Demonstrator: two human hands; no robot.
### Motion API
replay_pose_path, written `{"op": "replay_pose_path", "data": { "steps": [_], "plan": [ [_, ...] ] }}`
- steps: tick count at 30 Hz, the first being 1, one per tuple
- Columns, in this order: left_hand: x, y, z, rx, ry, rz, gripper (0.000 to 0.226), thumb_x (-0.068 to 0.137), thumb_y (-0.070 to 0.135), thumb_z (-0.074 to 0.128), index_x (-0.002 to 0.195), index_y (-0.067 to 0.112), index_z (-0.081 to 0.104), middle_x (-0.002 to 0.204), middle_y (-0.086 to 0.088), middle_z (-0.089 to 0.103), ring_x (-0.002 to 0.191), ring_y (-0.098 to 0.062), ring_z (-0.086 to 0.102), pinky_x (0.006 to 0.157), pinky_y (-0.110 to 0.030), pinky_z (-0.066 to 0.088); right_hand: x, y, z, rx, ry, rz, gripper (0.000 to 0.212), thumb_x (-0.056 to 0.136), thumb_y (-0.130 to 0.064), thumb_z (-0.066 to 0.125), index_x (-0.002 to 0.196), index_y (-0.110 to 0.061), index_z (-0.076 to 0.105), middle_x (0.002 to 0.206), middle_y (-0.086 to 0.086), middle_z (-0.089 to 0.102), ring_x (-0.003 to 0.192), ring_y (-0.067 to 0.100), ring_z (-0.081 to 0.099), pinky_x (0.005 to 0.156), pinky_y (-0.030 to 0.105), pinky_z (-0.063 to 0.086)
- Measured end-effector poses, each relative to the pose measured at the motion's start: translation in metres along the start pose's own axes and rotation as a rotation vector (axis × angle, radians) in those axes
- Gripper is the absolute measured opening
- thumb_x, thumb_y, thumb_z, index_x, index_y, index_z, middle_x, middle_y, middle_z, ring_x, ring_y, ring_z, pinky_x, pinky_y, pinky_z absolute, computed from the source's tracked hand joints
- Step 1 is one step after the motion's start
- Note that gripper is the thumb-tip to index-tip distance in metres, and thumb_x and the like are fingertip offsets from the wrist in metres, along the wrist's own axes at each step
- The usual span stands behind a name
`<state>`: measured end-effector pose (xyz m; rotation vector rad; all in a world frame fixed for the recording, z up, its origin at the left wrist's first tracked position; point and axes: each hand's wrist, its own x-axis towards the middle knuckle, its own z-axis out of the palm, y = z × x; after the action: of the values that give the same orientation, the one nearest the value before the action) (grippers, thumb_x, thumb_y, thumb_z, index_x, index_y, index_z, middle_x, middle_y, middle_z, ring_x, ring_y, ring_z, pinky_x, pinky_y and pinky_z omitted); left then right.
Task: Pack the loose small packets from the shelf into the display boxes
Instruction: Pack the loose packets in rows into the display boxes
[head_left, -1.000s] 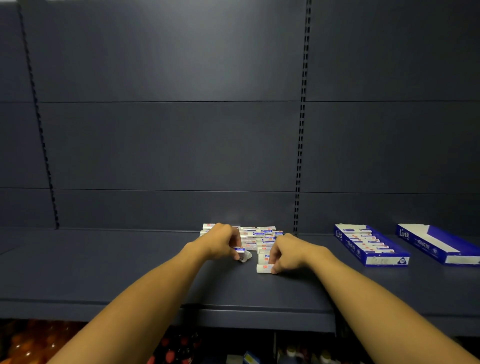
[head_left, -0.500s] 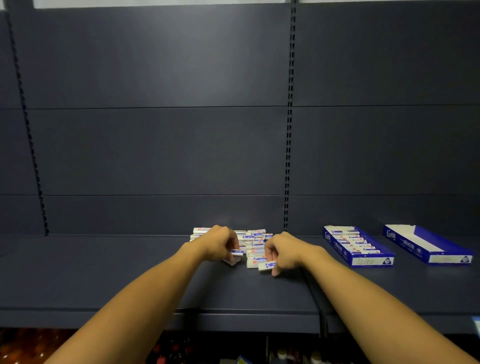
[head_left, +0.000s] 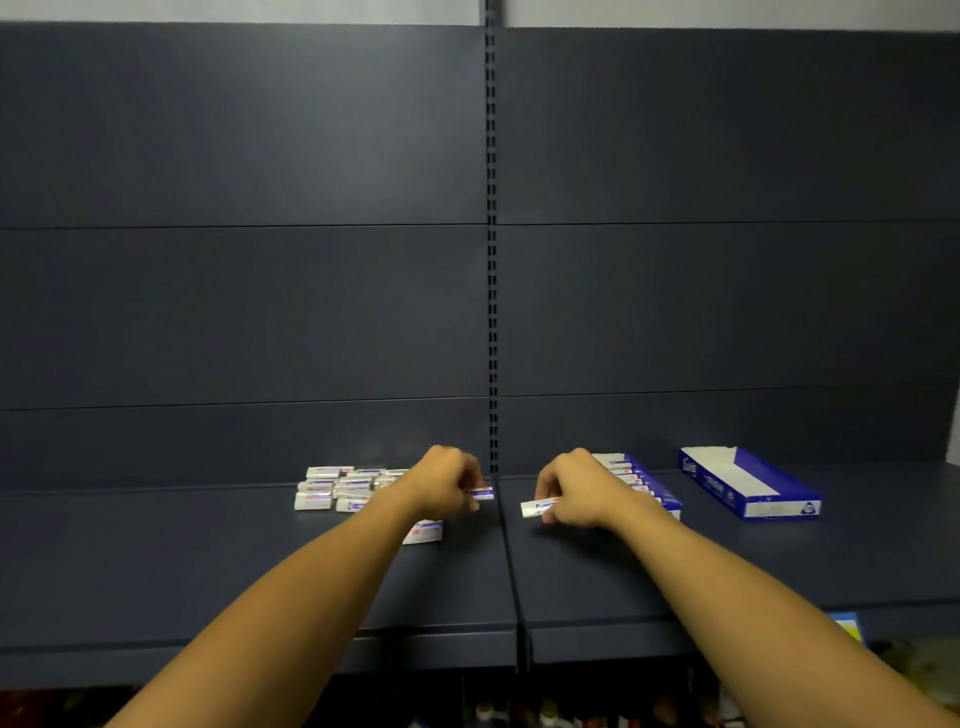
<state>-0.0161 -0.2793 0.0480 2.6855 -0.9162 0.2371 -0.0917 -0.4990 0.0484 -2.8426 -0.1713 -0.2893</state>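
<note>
- A light, stiff packet (head_left: 537, 507) is being pinched by the right hand (head_left: 574, 491), just left of the near display box (head_left: 655, 488).
- Another packet (head_left: 480, 492) is being pinched endwise by the left hand (head_left: 444, 480).

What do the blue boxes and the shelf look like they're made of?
The blue boxes look like thin printed cardboard: folded flaps, plain white inside, a slight sheen. The shelf seems painted sheet metal, matte dark grey, with a folded front edge and a slotted upright behind it.
</note>
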Motion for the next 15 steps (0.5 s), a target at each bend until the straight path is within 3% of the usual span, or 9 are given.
{"op": "replay_pose_path", "data": {
  "steps": [8, 15],
  "plan": [
    [0.025, 0.071, 0.026, -0.023, 0.075, 0.022, 0.018, 0.082, 0.018, 0.078, 0.099, 0.021, 0.072, 0.092, 0.005, 0.063, 0.085, -0.012, 0.059, 0.075, -0.024, 0.047, -0.034, 0.070, -0.028, -0.089, 0.083, 0.012, 0.019, 0.078, -0.015, 0.072, 0.094, -0.023, 0.075, 0.106, -0.002, 0.063, 0.093, 0.020, 0.062, 0.081, 0.038, 0.057],
    [0.043, 0.112, 0.045, -0.017, 0.083, 0.030, 0.025, 0.084, 0.023, 0.079, 0.107, 0.021, 0.068, 0.102, 0.004, 0.059, 0.093, -0.015, 0.059, 0.083, -0.034, 0.055, -0.046, 0.117, -0.035, -0.104, 0.076, -0.006, 0.030, 0.083, -0.023, 0.076, 0.112, -0.024, 0.071, 0.116, -0.003, 0.064, 0.097, 0.015, 0.062, 0.083, 0.033, 0.058]
  ]
}}
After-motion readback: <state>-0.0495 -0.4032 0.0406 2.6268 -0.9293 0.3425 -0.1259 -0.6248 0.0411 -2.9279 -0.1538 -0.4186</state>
